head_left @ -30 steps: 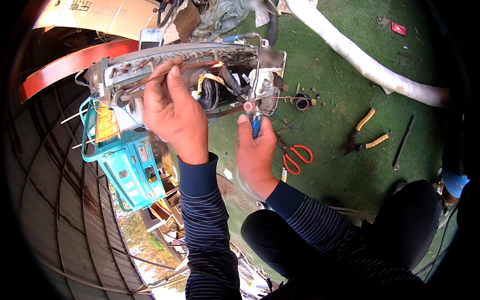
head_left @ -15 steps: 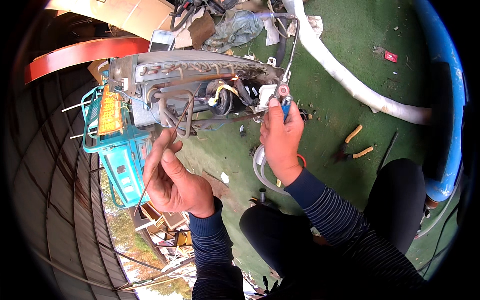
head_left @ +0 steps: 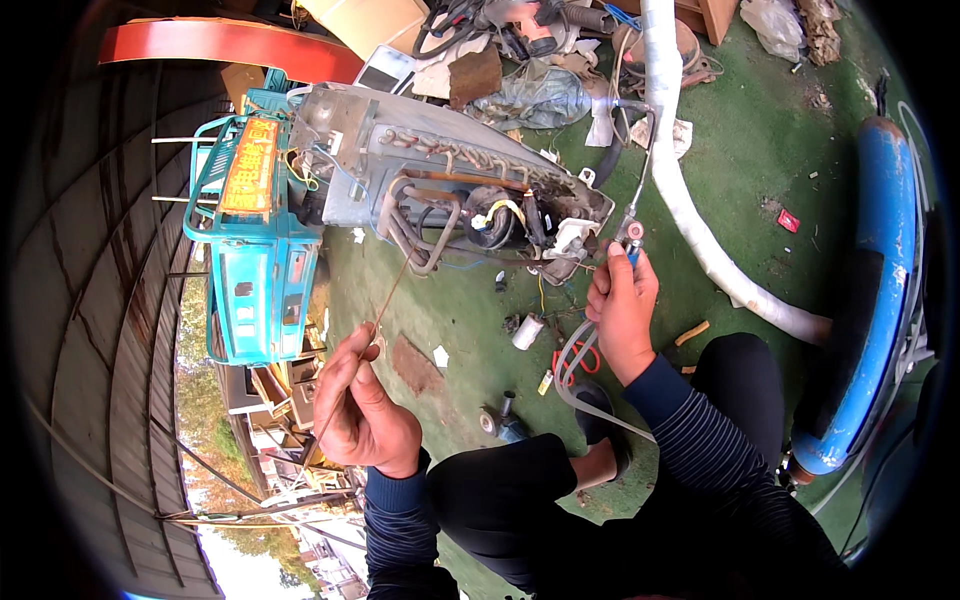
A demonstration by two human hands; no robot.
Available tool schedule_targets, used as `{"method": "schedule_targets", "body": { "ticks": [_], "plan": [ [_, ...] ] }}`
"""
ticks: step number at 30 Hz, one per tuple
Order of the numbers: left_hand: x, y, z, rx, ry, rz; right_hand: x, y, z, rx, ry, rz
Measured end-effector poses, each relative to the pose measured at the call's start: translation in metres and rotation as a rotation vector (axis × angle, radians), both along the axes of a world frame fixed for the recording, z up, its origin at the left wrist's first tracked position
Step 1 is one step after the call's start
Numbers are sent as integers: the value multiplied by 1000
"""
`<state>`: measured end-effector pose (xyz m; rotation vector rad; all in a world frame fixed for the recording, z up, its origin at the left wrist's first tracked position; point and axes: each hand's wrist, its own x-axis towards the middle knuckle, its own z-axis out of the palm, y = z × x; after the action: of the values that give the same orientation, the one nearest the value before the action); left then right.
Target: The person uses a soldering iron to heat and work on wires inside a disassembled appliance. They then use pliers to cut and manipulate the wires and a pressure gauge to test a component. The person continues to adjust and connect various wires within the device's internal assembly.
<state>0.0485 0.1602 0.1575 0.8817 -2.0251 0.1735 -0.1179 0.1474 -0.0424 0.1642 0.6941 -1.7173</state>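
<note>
My left hand (head_left: 368, 415) is closed in a pinch around a thin brown brazing rod (head_left: 392, 290). The rod slants up toward the bent copper pipes (head_left: 400, 225) on an opened air-conditioner unit (head_left: 350, 125); I cannot tell whether its tip touches them. My right hand (head_left: 622, 310) grips a gas torch (head_left: 634, 232) with a reddish knob and a blue part at the handle. The torch's long bent tube reaches up past the unit's right end. No flame can be made out. Dark coiled parts with yellow wires (head_left: 498, 214) sit beside the copper pipes.
Grey hoses (head_left: 575, 395) hang below my right hand. A blue gas cylinder (head_left: 880, 290) lies at the right, beside a white wrapped pipe (head_left: 715, 255). On the green floor are an angle grinder (head_left: 510, 425) and a white roll (head_left: 527, 332). A teal cargo vehicle (head_left: 265, 290) stands left.
The view has shifted, showing more floor and scrap. My left hand and the rod have drawn away from the unit. My right hand with the torch now sits clear of the unit's end.
</note>
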Motion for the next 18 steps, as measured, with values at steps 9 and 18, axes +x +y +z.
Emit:
{"method": "schedule_targets", "body": {
  "ticks": [9, 18],
  "plan": [
    [-21, -10, 5, 97, 11, -74, 4, 5, -17, -10, 111, 44],
    [-23, -41, -32, 143, 57, -76, 2, 4, -26, -65, 80, 140]
  ]
}}
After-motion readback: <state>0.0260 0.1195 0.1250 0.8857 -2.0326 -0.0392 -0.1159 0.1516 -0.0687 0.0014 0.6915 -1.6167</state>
